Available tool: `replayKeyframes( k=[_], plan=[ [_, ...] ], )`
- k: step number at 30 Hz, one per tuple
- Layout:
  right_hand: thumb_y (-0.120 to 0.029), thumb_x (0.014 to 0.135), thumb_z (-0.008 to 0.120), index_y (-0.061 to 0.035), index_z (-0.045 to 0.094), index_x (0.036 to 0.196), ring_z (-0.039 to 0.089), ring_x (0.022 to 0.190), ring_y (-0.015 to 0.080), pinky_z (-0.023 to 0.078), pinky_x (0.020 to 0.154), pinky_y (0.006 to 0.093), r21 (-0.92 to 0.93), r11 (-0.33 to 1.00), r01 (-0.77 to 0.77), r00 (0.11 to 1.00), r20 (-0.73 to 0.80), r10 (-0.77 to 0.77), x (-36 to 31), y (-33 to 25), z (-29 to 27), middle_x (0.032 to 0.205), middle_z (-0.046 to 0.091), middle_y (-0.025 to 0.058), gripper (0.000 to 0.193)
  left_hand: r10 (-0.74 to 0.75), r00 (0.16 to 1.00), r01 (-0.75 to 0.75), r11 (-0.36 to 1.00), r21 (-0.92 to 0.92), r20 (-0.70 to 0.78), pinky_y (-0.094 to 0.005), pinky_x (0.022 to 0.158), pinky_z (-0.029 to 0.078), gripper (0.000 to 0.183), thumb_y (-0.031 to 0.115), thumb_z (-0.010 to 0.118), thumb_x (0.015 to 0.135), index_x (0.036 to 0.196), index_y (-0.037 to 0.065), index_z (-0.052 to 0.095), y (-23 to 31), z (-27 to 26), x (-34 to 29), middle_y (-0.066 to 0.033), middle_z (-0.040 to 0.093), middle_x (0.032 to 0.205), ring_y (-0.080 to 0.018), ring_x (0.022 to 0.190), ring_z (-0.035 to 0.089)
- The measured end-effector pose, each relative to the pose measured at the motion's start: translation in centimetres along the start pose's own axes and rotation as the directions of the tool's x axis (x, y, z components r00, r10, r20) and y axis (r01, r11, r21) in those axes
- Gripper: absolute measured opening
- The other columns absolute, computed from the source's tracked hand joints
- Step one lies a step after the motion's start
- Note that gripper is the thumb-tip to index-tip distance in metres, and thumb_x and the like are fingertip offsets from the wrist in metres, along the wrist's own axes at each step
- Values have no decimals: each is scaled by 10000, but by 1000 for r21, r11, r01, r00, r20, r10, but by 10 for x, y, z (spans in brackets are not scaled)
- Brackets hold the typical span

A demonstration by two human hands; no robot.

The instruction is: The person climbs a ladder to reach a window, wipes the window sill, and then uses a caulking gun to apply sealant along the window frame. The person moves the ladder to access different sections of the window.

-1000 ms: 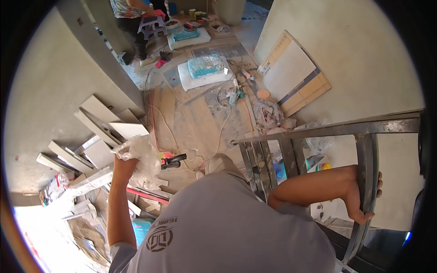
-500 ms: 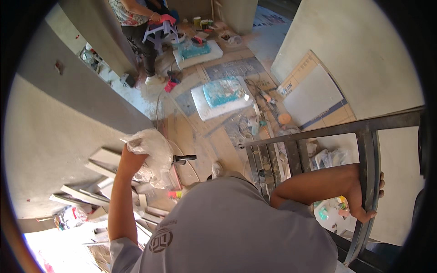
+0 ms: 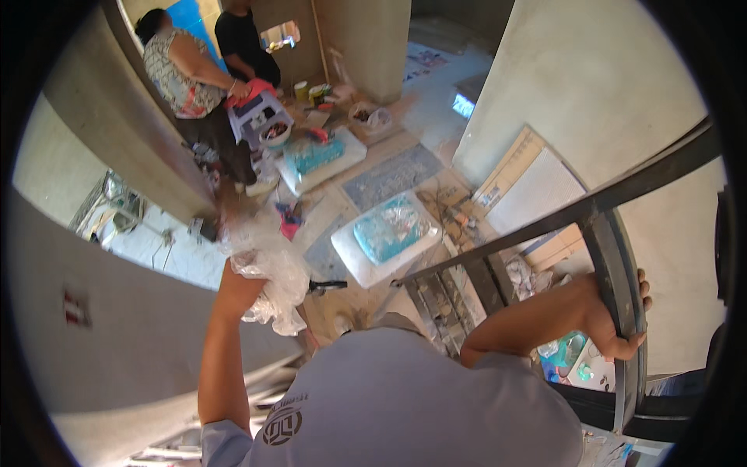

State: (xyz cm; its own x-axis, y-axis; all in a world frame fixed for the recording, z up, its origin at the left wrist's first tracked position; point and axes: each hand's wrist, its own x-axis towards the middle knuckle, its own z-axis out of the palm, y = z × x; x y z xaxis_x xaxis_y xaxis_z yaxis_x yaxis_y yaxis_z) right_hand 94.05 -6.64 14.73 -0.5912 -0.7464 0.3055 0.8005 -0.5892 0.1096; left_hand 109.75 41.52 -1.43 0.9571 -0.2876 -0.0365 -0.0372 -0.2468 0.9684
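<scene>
Holding crumpled clear plastic (image 3: pixel 282 282), the left hand (image 3: pixel 238 291) has fingers too covered to judge; the right hand (image 3: pixel 599 310) curls fingers round a metal frame (image 3: pixel 609 251). Two co-workers (image 3: pixel 185 78) show more fully than before.

The view reaches farther: a co-worker in a patterned top (image 3: pixel 187 74) and another in black (image 3: pixel 243 40) show higher up (earlier, the top edge cut both off lower down), the teal bag (image 3: pixel 381 231) sits lower, and the metal frame (image 3: pixel 597 206) slants more steeply, crossing the leaning board (image 3: pixel 541 189)
</scene>
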Motion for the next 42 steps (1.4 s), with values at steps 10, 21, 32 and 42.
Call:
replayKeyframes(
  k=[10, 21, 32, 42],
  plan=[
    [-323, 799, 598, -56, 588, 1102, 595, 936, 338, 481, 915, 519, -13, 998, 61, 978, 198, -58, -134, 101, 67, 983, 616, 124, 404, 146, 974, -145, 989, -21, 173, -352, 830, 562, 433, 103, 805, 775, 1178, 7, 680, 17, -66, 269, -84, 738, 1069, -180, 953, 698],
    [-372, 743, 540, 55, 638, 805, 621, 843, 384, 524, 844, 524, -279, 916, 289, 933, 295, -205, -204, 205, 120, 896, 581, 225, 443, 303, 846, -372, 925, 80, 438, -345, 788, 574, 475, 67, 812, 750, 1198, -19, 679, 37, -87, 523, -118, 737, 1029, -190, 923, 706],
    [-331, 640, 557, 63, 526, 754, 550, 677, 375, 479, 689, 494, -179, 941, 287, 911, 356, -210, -257, 282, 173, 757, 510, 224, 412, 133, 759, -65, 990, -128, 637, -318, 785, 548, 328, 47, 698, 795, 1118, -6, 712, 130, -11, 760, -57, 727, 1001, -160, 886, 683],
    [-290, 683, 576, -24, 521, 794, 563, 590, 316, 465, 636, 442, -243, 841, 484, 826, 444, -348, -334, 400, 164, 717, 492, 124, 294, 56, 730, 40, 991, -125, 681, -364, 855, 561, 424, 91, 761, 843, 1242, 5, 650, 97, 82, 925, -89, 697, 1159, -220, 1015, 685]
  ],
)
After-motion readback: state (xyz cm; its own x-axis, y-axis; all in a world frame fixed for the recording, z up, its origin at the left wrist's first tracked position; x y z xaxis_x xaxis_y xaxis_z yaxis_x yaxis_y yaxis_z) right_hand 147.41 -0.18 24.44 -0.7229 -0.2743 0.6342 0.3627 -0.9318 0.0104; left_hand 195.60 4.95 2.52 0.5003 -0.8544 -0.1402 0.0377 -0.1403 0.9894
